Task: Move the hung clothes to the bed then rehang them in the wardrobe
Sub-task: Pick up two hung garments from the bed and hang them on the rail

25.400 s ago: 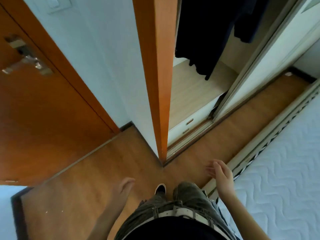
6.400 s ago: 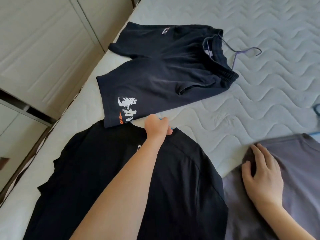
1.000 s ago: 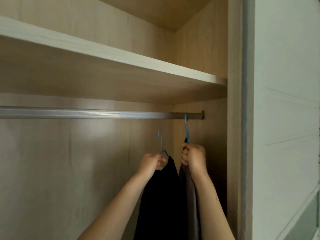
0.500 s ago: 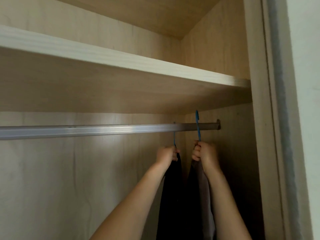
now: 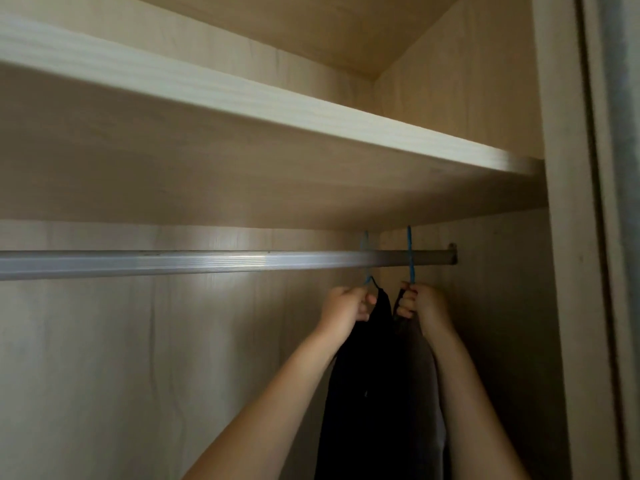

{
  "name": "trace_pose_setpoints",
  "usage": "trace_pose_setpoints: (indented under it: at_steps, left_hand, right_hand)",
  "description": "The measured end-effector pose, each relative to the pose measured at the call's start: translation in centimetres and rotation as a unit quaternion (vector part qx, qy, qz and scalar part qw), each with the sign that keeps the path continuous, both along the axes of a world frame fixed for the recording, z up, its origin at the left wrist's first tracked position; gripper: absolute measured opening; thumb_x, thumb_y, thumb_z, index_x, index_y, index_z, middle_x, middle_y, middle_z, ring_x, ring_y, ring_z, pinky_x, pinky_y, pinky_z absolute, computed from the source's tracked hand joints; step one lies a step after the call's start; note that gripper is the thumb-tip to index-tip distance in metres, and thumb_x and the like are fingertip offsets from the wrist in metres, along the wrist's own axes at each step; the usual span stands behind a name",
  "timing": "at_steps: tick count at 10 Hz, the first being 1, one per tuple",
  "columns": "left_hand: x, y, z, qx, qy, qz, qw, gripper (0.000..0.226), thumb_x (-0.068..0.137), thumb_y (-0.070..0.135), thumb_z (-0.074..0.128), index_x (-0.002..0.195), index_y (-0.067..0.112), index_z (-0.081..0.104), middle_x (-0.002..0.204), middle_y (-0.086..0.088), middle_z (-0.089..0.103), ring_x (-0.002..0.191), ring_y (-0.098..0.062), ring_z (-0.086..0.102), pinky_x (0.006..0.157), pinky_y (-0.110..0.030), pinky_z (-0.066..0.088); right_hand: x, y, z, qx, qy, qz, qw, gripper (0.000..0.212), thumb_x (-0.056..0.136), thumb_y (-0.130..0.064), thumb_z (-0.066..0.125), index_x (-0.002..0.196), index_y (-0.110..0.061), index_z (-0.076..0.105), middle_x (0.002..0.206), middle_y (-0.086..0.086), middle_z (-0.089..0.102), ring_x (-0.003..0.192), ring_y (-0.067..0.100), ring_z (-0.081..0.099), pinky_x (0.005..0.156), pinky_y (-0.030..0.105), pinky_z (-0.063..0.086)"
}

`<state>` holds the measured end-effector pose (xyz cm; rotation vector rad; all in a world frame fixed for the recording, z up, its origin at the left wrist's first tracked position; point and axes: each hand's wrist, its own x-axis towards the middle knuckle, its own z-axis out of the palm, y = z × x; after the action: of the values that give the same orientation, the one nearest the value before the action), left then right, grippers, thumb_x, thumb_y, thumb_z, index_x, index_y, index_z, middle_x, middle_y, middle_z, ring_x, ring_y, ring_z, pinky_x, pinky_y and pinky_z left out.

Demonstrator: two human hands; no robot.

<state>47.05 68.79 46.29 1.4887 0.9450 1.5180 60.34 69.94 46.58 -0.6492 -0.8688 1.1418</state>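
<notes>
Both forearms and the garments' lower parts are cut off below. Left hand (image 5: pixel 348 304) grips the black shirt's (image 5: pixel 360 393) blue hanger (image 5: pixel 365 258); right hand (image 5: pixel 420 303) grips the grey shirt's (image 5: pixel 420 375) hanger (image 5: pixel 410 254). Above them, both hooks cross the metal rail (image 5: pixel 173 263) under the wardrobe shelf (image 5: pixel 242 98); seating unclear.
</notes>
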Motion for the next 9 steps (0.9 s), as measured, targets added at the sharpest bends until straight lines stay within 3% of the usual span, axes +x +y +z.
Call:
trace_pose_setpoints:
  at_steps: [2,3,4,5,6,7,8,9]
  left_hand:
    - [-1.0,0.1,-2.8,-0.019,0.027,-0.006,0.999,0.040,0.100,0.007,0.042,0.063,0.006,0.056,0.026,0.007,0.036,0.027,0.001,0.041,0.044,-0.012,0.041]
    - [-0.8,0.3,-2.6,-0.012,0.064,0.002,0.998,0.042,0.100,0.005,0.041,0.060,0.006,0.055,0.029,0.007,0.039,0.025,0.000,0.039,0.041,-0.013,0.038]
    - [-0.5,0.3,-1.8,-0.013,0.091,0.008,0.996,0.044,0.098,0.001,0.041,0.057,0.006,0.053,0.045,-0.003,0.044,0.023,-0.001,0.035,0.036,-0.014,0.036]
    - [-0.1,0.6,-1.2,-0.033,0.111,0.010,0.993,0.041,0.098,0.001,0.041,0.059,0.005,0.053,0.054,-0.007,0.046,0.026,-0.002,0.038,0.035,-0.015,0.038]
    - [0.5,0.6,-0.6,-0.059,0.122,0.010,0.991,0.035,0.098,0.003,0.042,0.065,0.006,0.053,0.043,0.003,0.057,0.030,-0.004,0.047,0.036,-0.016,0.040]
    - [1.3,0.5,-0.2,-0.076,0.128,0.004,0.989,0.034,0.100,0.004,0.039,0.068,0.007,0.051,0.030,0.010,0.053,0.023,0.001,0.044,0.033,-0.015,0.039]
    - [1.7,0.2,-0.2,-0.076,0.124,-0.002,0.989,0.036,0.101,0.003,0.037,0.068,0.005,0.050,0.027,0.010,0.050,0.021,0.000,0.042,0.032,-0.014,0.038]
    - [1.5,0.2,-0.6,-0.063,0.111,-0.006,0.992,0.032,0.101,0.002,0.037,0.072,0.003,0.052,0.028,0.010,0.049,0.022,0.001,0.041,0.032,-0.014,0.037]
  right_hand:
    - [1.3,0.5,-1.5,0.003,-0.059,-0.042,0.997,0.034,0.096,-0.003,0.036,0.064,-0.013,0.047,0.032,-0.007,0.039,0.025,-0.001,0.034,0.031,0.012,0.028]
    - [1.5,2.5,-2.5,-0.026,-0.050,-0.043,0.997,0.035,0.098,-0.005,0.033,0.068,-0.012,0.050,0.037,-0.007,0.042,0.023,0.000,0.035,0.028,0.012,0.028]
    - [1.3,3.7,-2.6,-0.073,-0.012,-0.001,0.997,0.041,0.103,-0.008,0.024,0.071,-0.006,0.049,0.026,-0.006,0.031,0.017,0.002,0.024,0.025,0.010,0.017]
    - [2.5,5.1,-2.5,-0.078,-0.016,0.011,0.997,0.045,0.104,-0.010,0.020,0.072,-0.004,0.051,0.025,-0.005,0.028,0.016,0.004,0.022,0.024,0.011,0.015]
    - [3.9,6.0,-2.9,0.012,-0.043,0.080,0.996,0.061,0.105,-0.010,0.016,0.078,0.004,0.068,0.038,-0.004,0.044,0.027,0.006,0.037,0.033,0.017,0.029]
    - [5.0,5.2,-2.6,-0.034,-0.097,0.049,0.994,0.048,0.101,-0.005,0.025,0.073,-0.007,0.063,0.036,-0.006,0.046,0.027,0.002,0.040,0.034,0.015,0.031]
    - [4.8,4.1,-2.1,-0.056,-0.122,-0.056,0.989,0.034,0.098,-0.003,0.032,0.071,-0.007,0.052,0.042,-0.001,0.046,0.024,0.001,0.039,0.032,0.012,0.031]
    - [3.9,4.3,-1.4,-0.122,-0.105,-0.047,0.986,0.041,0.103,-0.007,0.021,0.073,-0.004,0.049,0.026,-0.004,0.034,0.015,0.005,0.025,0.026,0.010,0.017]
